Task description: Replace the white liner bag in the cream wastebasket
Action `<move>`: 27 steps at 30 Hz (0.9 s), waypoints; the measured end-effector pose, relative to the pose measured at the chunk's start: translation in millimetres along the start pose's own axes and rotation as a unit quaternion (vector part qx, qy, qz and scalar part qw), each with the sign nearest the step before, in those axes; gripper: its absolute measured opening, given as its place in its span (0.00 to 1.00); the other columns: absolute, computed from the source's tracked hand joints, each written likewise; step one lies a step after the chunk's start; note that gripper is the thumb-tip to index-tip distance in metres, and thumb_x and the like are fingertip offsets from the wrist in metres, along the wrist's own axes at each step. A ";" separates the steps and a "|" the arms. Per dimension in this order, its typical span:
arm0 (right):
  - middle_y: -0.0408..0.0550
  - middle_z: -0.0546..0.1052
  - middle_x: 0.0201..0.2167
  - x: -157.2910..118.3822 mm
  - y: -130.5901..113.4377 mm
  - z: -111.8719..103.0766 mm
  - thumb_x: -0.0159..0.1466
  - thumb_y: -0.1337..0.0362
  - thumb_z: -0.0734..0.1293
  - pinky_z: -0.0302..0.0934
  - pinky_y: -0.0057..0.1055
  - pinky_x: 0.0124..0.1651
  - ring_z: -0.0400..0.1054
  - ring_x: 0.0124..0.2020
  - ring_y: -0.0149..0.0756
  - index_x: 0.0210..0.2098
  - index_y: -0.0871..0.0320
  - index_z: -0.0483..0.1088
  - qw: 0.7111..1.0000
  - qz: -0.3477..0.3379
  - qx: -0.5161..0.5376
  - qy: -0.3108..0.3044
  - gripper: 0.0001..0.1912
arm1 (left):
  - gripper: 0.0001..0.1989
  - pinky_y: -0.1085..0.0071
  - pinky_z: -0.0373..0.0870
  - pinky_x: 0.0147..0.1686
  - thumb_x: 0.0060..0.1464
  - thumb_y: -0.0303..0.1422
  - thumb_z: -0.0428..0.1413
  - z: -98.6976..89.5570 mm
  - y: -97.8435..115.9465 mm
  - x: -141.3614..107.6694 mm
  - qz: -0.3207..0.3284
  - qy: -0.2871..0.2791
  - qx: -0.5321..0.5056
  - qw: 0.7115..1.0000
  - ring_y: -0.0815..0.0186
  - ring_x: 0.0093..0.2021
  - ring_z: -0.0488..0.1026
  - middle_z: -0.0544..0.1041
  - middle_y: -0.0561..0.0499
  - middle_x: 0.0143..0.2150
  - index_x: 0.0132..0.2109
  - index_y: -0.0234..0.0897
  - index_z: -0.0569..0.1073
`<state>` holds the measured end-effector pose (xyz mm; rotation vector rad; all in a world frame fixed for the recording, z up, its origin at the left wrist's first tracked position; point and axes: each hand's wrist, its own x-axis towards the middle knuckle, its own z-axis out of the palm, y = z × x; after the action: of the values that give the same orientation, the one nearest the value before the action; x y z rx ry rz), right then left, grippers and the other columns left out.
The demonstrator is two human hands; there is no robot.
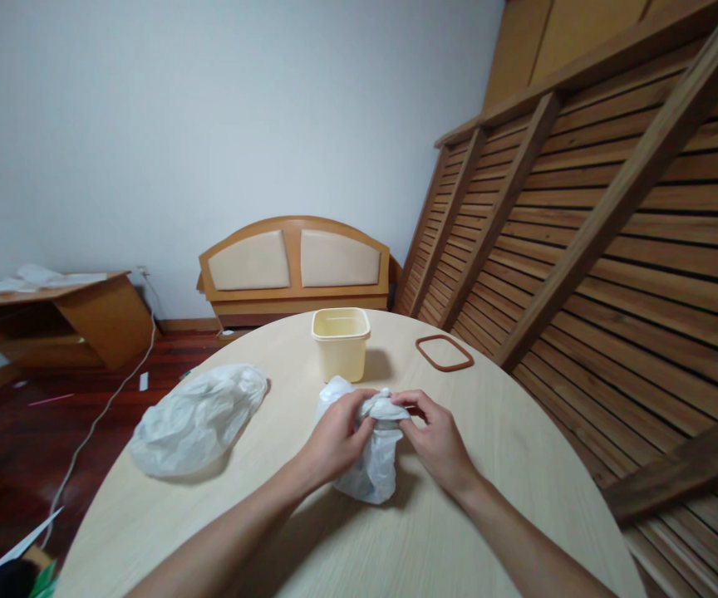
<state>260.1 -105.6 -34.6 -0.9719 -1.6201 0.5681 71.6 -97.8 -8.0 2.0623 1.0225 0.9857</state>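
Note:
Both hands grip a white plastic bag (pixel 376 467) above the near middle of the round table. My left hand (pixel 341 432) pinches its gathered upper part from the left, thumb over the plastic. From the right, my right hand (pixel 437 432) pinches the same bunched part with thumb and fingers. The bag's lower part hangs below the hands; whether anything is inside cannot be made out. Just beyond the bag stands a pale yellow square bin (pixel 341 353), open at the top. A brown rounded-square ring (pixel 445 368) lies flat to its right.
A second crumpled white plastic bag (pixel 200 423) lies at the left of the round wooden table (pixel 489 531). Past the table are a headboard (pixel 293 295) and, on the right, a leaning slatted wooden frame (pixel 583 274). A low cabinet (pixel 103 320) and a cable (pixel 94 423) are at left.

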 end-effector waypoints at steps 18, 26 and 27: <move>0.47 0.78 0.40 0.4 -0.8 0.0 0.60 0.70 0.67 0.69 0.28 0.37 0.74 0.43 0.36 0.36 0.53 0.77 1.000 -0.001 0.028 0.005 0.08 | 0.18 0.68 0.69 0.46 0.51 0.21 0.50 3.3 2.2 5.5 -0.062 -0.005 -0.174 0.983 0.62 0.44 0.75 0.80 0.47 0.43 0.48 0.32 0.75; 0.48 0.80 0.41 -1.7 2.8 1.6 0.61 0.71 0.63 0.68 0.31 0.38 0.74 0.38 0.36 0.42 0.54 0.76 0.999 0.028 -0.008 -0.020 0.13 | 0.19 0.69 0.67 0.43 0.48 0.19 0.49 4.7 -7.1 5.5 -0.063 -0.018 -0.151 0.986 0.63 0.41 0.73 0.77 0.48 0.40 0.47 0.33 0.73; 0.48 0.80 0.41 -1.8 1.6 1.4 0.61 0.72 0.63 0.68 0.32 0.38 0.74 0.39 0.37 0.44 0.54 0.75 0.999 0.009 -0.025 -0.023 0.15 | 0.18 0.69 0.67 0.43 0.49 0.20 0.49 4.8 -7.2 5.1 -0.061 -0.013 -0.139 0.988 0.62 0.41 0.73 0.77 0.48 0.40 0.47 0.33 0.73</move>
<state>259.4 -106.1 -37.2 -1.0177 -1.6762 0.5679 75.0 -90.9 -14.3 1.7601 0.9274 0.9753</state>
